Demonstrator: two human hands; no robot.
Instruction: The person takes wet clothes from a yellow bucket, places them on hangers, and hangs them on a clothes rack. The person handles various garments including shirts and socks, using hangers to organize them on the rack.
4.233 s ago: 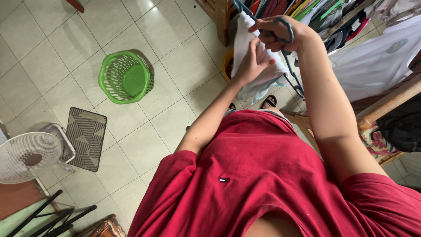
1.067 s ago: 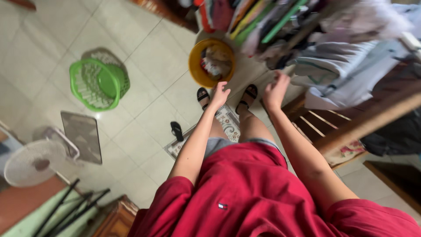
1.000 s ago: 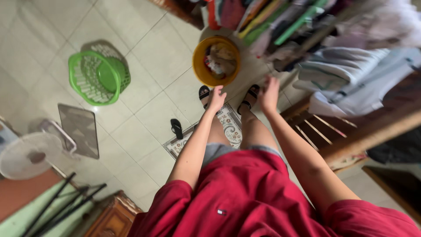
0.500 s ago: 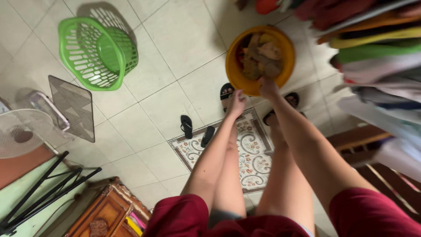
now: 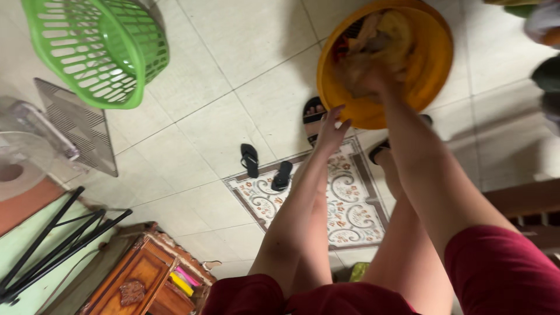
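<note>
Both hands are working low: my right hand (image 5: 373, 76) is digging into the crumpled clothes (image 5: 373, 44) filling the yellow tub (image 5: 434, 64), though I cannot tell whether it is clutching any. Left hand (image 5: 329, 131) is hovering spread just beside the rim, holding nothing. Nothing is lifted out yet; plenty is remaining.

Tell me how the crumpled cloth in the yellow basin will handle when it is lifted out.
It will probably come up floppy: the cloth lies in soft, crumpled folds in the yellow basin. It may drag neighbouring pieces along, since several lie tangled together under the right hand. Its weight is hard to judge; whether it is damp cannot be told.
</note>
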